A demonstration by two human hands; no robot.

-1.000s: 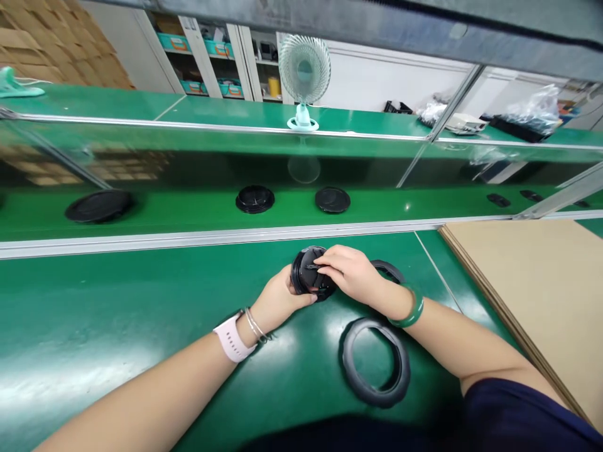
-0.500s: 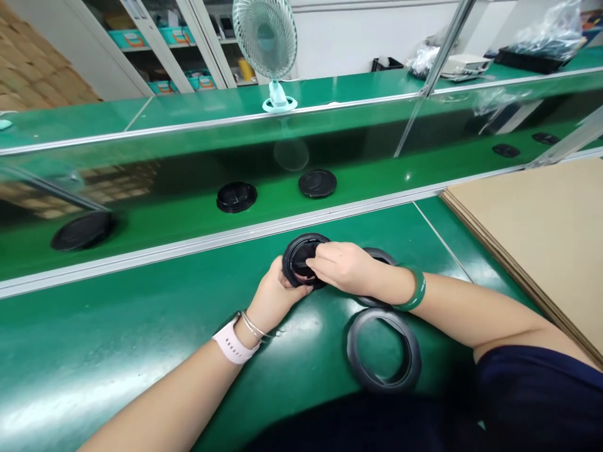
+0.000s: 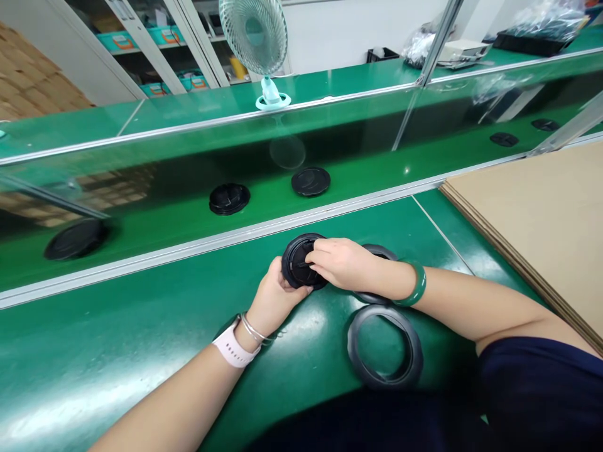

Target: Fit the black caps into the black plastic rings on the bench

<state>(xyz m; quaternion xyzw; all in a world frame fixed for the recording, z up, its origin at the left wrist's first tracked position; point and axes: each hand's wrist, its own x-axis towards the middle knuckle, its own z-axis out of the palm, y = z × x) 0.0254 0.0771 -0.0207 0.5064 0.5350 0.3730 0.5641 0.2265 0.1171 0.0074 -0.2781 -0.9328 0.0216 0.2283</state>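
My left hand [image 3: 277, 294] grips a black rubber-like ring [image 3: 286, 267] from below and the left, holding it tilted just above the green worktop. A black round disc [image 3: 299, 258] with raised ribs sits inside the ring. The bent fingers of my right hand [image 3: 336, 260] press together on the disc's right part, hiding some of it and the ring's right edge. Under my right wrist lies a second dark ring [image 3: 379, 252], partly covered. Nearer me, another dark grey ring [image 3: 355, 339] rests flat on the worktop.
Beyond a metal rail [image 3: 264, 229] runs a green belt-like strip [image 3: 155, 229] carrying several black discs, among them one ribbed disc [image 3: 229, 199] and a smoother one [image 3: 311, 181]. Flat cardboard sheets [image 3: 527, 201] are stacked at right. A fan [image 3: 269, 94] stands on the rear ledge.
The disc now fills the ring's opening, where a gap showed at its lower edge before. My right fingers have shifted slightly. Discs behind the rail appear slightly further left as the view shifted.
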